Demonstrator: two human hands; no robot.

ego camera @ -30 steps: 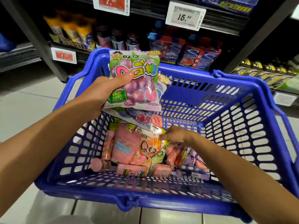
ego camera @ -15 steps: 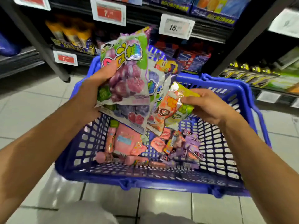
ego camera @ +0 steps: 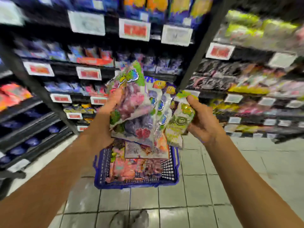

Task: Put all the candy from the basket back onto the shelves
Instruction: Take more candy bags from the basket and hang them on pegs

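- Both arms were stretched forward and raised to about chest level, bare forearms, in front of the shelves (ego camera: 92, 74).
- Left hand (ego camera: 107, 116) was closed around a stack of candy bags (ego camera: 131, 102); thumb lay across the front of the top bag, other fingers were hidden behind the stack.
- Right hand (ego camera: 202, 119) gripped a green candy bag (ego camera: 179, 122) by its right edge, thumb on the front, fingers curled behind. This bag stood just beside the stack and seemed to touch it, but blur made it hard to tell.
- Top bag in the left hand was pale w/ purple grape pictures and a green upper corner. Behind it more bags fanned out to the right, w/ blue, red and orange print.
- All bags were thin shiny plastic, flat and a bit crumpled, w/ sealed edges.
- Held bags were above the basket (ego camera: 102, 163), between the two hands, not yet on any shelf.
- The basket was blue plastic w/ a grid of holes in the walls and stood on the floor (ego camera: 205, 186) below the hands. More candy (ego camera: 131, 167) lay inside, mostly pink and orange packs, packed close.
- Floor was light grey glossy tile w/ dark joints.
- Shelves were dark metal, full of colourful packs, w/ white and red price tags (ego camera: 134, 29) on the front edges. Text on them was too blurred to read.
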